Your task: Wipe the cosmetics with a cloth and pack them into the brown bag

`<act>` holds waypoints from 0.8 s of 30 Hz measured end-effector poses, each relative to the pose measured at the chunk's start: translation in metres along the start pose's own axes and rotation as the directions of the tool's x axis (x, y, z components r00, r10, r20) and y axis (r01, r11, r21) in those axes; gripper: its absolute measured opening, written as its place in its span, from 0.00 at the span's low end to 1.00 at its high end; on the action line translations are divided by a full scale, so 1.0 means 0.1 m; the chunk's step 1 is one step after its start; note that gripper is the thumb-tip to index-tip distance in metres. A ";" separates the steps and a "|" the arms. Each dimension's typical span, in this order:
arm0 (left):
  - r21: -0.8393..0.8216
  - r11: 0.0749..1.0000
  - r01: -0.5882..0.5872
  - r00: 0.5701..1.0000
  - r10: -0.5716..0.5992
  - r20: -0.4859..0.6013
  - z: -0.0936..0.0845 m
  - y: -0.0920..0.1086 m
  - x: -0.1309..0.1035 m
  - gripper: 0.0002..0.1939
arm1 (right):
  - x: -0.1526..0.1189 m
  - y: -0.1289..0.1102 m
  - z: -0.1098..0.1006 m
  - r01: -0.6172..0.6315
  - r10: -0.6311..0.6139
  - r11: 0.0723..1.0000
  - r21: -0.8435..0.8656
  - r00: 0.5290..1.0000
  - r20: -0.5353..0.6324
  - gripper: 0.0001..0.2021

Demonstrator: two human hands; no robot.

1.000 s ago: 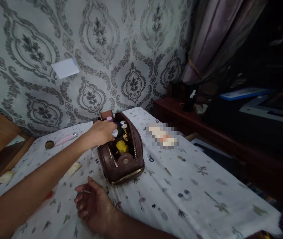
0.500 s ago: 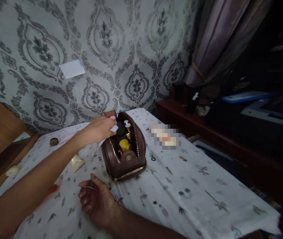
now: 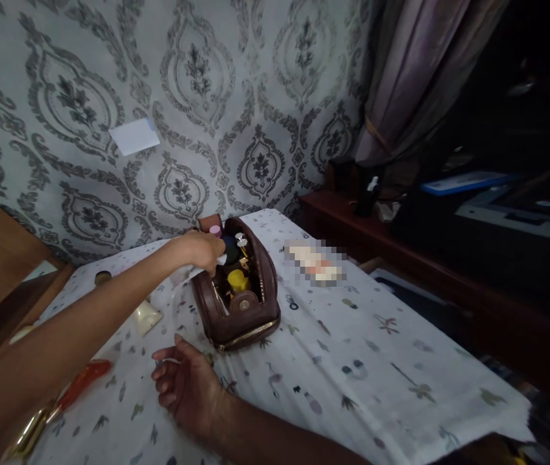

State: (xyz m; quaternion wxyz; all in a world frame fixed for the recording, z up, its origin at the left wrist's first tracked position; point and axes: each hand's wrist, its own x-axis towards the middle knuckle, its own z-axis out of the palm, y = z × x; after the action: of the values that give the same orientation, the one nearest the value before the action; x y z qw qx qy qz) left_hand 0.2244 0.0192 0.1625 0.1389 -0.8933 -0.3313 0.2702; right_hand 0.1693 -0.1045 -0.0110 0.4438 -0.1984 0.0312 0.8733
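A brown zip bag point(image 3: 239, 329) stands unzipped on the patterned cloth point(image 3: 323, 361). Inside it are a yellow container point(image 3: 239, 280), a pink-capped item point(image 3: 215, 230), a dark round item and silver-topped pieces. Over the bag's left rim, my left hand point(image 3: 202, 250) is closed around a white tube-like item point(image 3: 221, 259), its body mostly hidden by the hand. My right hand point(image 3: 190, 387) rests palm up on the cloth in front of the bag, fingers loosely curled and apart. By its fingertips shows a small greyish spot that I cannot make out.
A cream tube point(image 3: 148, 318) lies left of the bag, and a dark round item point(image 3: 102, 278) farther back. An orange-red item point(image 3: 86, 381) and a gold one point(image 3: 30, 433) lie by my left forearm. Right of the bag is a blurred-out item point(image 3: 314, 263). The wall point(image 3: 260, 165) stands behind.
My left hand has shifted slightly at the bag's left rim, still holding the white item. The orange-red and gold items show more beside my forearm. The whole view has moved a little.
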 end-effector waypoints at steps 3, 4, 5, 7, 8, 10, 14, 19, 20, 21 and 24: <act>-0.001 1.000 -0.001 1.000 0.001 0.018 0.06 0.02 0.04 0.11 | 0.00 0.01 0.00 -0.005 0.005 1.000 0.003 1.000 0.007 0.25; -0.004 1.000 -0.002 1.000 0.002 0.018 0.08 0.03 0.04 0.11 | 0.00 0.01 0.00 -0.004 0.004 1.000 0.004 1.000 0.005 0.25; -0.009 1.000 -0.003 1.000 0.003 0.013 0.10 0.04 0.05 0.10 | 0.00 0.01 0.00 -0.005 0.005 1.000 0.004 1.000 0.004 0.25; -0.020 1.000 0.001 1.000 -0.001 -0.001 0.12 0.05 0.05 0.11 | 0.00 0.01 -0.01 -0.005 0.005 1.000 0.004 1.000 0.002 0.25; -0.024 1.000 0.005 1.000 -0.005 -0.006 0.12 0.05 0.05 0.12 | 0.00 0.01 -0.01 -0.005 0.005 1.000 0.004 1.000 0.004 0.25; -0.031 0.999 0.015 1.000 -0.015 -0.016 0.12 0.05 0.04 0.13 | 0.00 0.01 -0.01 -0.007 0.007 1.000 0.006 1.000 0.011 0.24; -0.041 0.999 0.018 0.999 -0.020 -0.035 0.13 0.03 0.04 0.15 | -0.01 0.01 -0.02 -0.015 0.015 1.000 0.008 1.000 0.028 0.24; -0.041 0.999 0.009 0.998 -0.012 -0.064 0.19 0.01 0.07 0.15 | -0.03 0.00 0.01 -0.015 0.015 1.000 0.002 1.000 0.005 0.25; -0.040 0.999 0.005 0.998 -0.008 -0.069 0.20 0.01 0.07 0.14 | -0.03 0.00 0.02 -0.014 0.014 1.000 0.000 1.000 0.000 0.25; -0.040 0.999 0.000 0.997 -0.003 -0.073 0.20 0.01 0.08 0.14 | -0.03 -0.01 0.02 -0.014 0.014 1.000 -0.002 1.000 -0.005 0.26; -0.041 0.999 -0.018 0.996 0.014 -0.087 0.22 0.01 0.10 0.12 | -0.02 -0.01 0.03 -0.016 0.016 1.000 0.004 1.000 -0.005 0.26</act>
State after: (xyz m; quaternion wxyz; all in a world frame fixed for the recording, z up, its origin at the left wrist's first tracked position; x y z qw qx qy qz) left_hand 0.2184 0.0264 0.1404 0.1322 -0.9095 -0.3235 0.2251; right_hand 0.1709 -0.1049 -0.0075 0.4372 -0.1995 0.0359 0.8762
